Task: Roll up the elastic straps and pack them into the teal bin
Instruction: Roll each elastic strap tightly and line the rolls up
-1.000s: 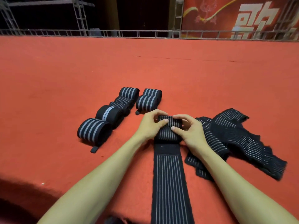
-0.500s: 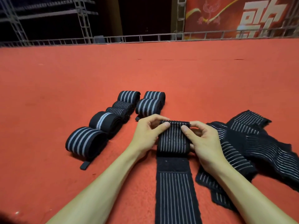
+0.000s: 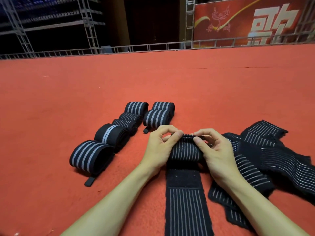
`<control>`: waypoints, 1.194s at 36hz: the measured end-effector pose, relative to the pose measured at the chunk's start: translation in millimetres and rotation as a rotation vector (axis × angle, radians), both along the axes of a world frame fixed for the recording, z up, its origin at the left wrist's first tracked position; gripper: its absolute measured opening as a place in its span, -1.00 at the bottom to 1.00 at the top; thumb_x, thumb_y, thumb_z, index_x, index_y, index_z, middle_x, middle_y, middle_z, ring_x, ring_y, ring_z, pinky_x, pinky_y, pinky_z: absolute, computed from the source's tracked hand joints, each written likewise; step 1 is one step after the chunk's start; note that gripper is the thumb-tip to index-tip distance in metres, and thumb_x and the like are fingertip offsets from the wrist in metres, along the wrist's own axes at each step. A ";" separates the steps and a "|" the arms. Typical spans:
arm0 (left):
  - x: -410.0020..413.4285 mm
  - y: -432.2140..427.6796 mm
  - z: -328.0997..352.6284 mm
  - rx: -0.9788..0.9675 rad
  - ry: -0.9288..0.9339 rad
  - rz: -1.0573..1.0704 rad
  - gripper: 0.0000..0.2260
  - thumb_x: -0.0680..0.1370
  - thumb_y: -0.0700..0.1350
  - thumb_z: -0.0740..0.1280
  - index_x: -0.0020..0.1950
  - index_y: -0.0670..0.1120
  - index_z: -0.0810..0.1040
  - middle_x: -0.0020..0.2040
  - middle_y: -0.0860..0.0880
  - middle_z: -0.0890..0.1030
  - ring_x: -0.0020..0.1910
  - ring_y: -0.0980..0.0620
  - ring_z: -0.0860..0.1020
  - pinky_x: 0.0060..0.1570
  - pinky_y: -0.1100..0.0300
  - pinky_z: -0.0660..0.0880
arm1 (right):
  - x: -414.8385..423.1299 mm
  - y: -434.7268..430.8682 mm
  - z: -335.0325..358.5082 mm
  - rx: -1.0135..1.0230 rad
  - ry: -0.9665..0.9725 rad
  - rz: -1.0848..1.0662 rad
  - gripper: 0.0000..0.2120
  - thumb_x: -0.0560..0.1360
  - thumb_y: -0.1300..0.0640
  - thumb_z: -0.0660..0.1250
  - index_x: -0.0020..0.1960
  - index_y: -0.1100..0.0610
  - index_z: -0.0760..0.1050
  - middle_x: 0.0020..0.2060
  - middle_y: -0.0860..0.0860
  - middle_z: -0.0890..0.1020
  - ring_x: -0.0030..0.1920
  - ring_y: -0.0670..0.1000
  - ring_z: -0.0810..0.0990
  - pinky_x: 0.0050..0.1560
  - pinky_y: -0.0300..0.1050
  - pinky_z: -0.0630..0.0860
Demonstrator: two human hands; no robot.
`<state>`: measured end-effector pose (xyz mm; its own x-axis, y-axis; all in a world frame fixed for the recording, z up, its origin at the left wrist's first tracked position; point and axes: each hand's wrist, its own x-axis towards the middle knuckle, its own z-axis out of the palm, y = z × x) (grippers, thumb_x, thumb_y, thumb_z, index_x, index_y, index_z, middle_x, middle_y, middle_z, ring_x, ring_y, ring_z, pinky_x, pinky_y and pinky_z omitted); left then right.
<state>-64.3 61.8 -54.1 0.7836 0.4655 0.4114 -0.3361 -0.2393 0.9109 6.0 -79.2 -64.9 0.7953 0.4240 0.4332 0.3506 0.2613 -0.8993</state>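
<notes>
A black elastic strap with thin white stripes lies lengthwise on the red carpet, its far end turned into a small roll. My left hand pinches the roll's left top edge and my right hand pinches its right top edge. Several finished rolls sit to the left: a near one, one behind it, and more in a row back to a pair. A heap of unrolled straps lies to the right. No teal bin is in view.
Red carpet covers the whole floor around me. A low metal truss rail runs along the far edge, with scaffolding at the back left and a red banner with white characters at the back right.
The roll has grown toward me as both hands turned it. My fingers have shifted from the roll's sides up to its top edge. The camera has moved closer.
</notes>
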 end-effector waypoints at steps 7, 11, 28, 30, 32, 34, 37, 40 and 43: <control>-3.7 -1.1 1.1 -0.134 0.092 -0.044 -0.85 0.53 -0.28 0.41 -0.05 -0.02 0.65 -0.17 0.09 0.67 -0.12 0.17 0.61 -0.04 0.25 0.54 | -1.8 -1.5 0.9 0.039 0.047 -0.013 -0.82 0.50 0.34 0.40 -0.09 0.07 0.64 -0.05 0.02 0.72 0.02 0.00 0.67 0.15 0.02 0.55; -5.2 -0.3 3.9 -0.196 0.117 -0.074 -0.83 0.52 -0.31 0.41 0.02 -0.06 0.63 -0.15 0.02 0.68 -0.16 0.11 0.64 -0.12 0.21 0.58 | -1.6 -2.8 1.0 0.061 0.073 0.001 -0.83 0.48 0.31 0.45 -0.08 0.04 0.67 -0.02 0.05 0.72 0.07 0.07 0.67 0.18 0.10 0.55; -7.8 5.6 2.3 0.050 0.051 -0.058 -0.82 0.45 -0.24 0.44 -0.07 0.04 0.64 -0.11 0.07 0.67 -0.10 0.09 0.60 -0.09 0.22 0.49 | -1.8 -2.0 4.7 0.009 0.102 -0.039 -0.72 0.41 0.37 0.48 -0.17 -0.02 0.64 -0.21 -0.01 0.71 -0.16 -0.02 0.69 -0.20 -0.16 0.60; -7.5 4.8 2.0 0.039 0.025 -0.056 -0.78 0.47 -0.35 0.43 -0.08 -0.02 0.62 -0.14 0.11 0.67 -0.13 0.15 0.61 -0.10 0.30 0.48 | -3.6 -1.6 6.1 0.032 0.132 -0.016 -0.75 0.43 0.39 0.46 -0.10 0.04 0.62 -0.23 0.01 0.70 -0.25 -0.07 0.68 -0.31 -0.24 0.55; -7.6 3.7 2.3 0.054 0.010 -0.046 -0.75 0.47 -0.43 0.40 -0.10 -0.07 0.61 -0.17 0.16 0.66 -0.18 0.23 0.59 -0.12 0.37 0.47 | -4.7 -0.8 5.9 0.054 0.197 0.035 -0.76 0.46 0.38 0.44 -0.01 0.07 0.59 -0.22 0.06 0.70 -0.27 -0.04 0.67 -0.34 -0.20 0.56; -7.3 3.1 1.5 0.072 0.001 -0.017 -0.75 0.47 -0.44 0.39 -0.13 -0.07 0.61 -0.19 0.17 0.66 -0.20 0.25 0.58 -0.12 0.40 0.45 | -5.0 0.4 4.6 0.056 0.227 0.077 -0.77 0.48 0.31 0.44 0.02 0.01 0.60 -0.16 0.12 0.71 -0.20 0.11 0.65 -0.18 0.05 0.62; -5.6 4.5 -0.9 0.081 -0.037 0.024 -0.73 0.45 -0.41 0.42 -0.16 -0.02 0.62 -0.14 0.15 0.67 -0.09 0.19 0.60 -0.04 0.32 0.45 | -5.7 1.6 4.8 0.052 0.231 0.064 -0.86 0.50 0.17 0.43 -0.03 -0.06 0.64 -0.11 0.17 0.70 -0.14 0.18 0.59 -0.09 0.33 0.54; -4.3 5.4 -2.5 0.080 -0.069 0.043 -0.74 0.42 -0.39 0.44 -0.18 -0.01 0.63 -0.10 0.12 0.67 -0.02 0.14 0.62 -0.02 0.31 0.45 | -7.5 2.7 6.1 0.043 0.248 0.037 -0.94 0.52 0.08 0.41 -0.09 -0.05 0.66 -0.14 0.24 0.68 -0.13 0.19 0.58 -0.10 0.36 0.53; -5.2 3.6 -3.7 0.078 -0.060 0.022 -0.72 0.43 -0.45 0.43 -0.16 -0.05 0.63 -0.11 0.12 0.67 -0.04 0.15 0.61 -0.01 0.31 0.46 | -6.2 2.5 4.9 0.040 0.266 0.036 -0.92 0.52 0.08 0.41 -0.12 -0.04 0.67 -0.23 0.19 0.68 -0.16 0.18 0.61 -0.10 0.19 0.49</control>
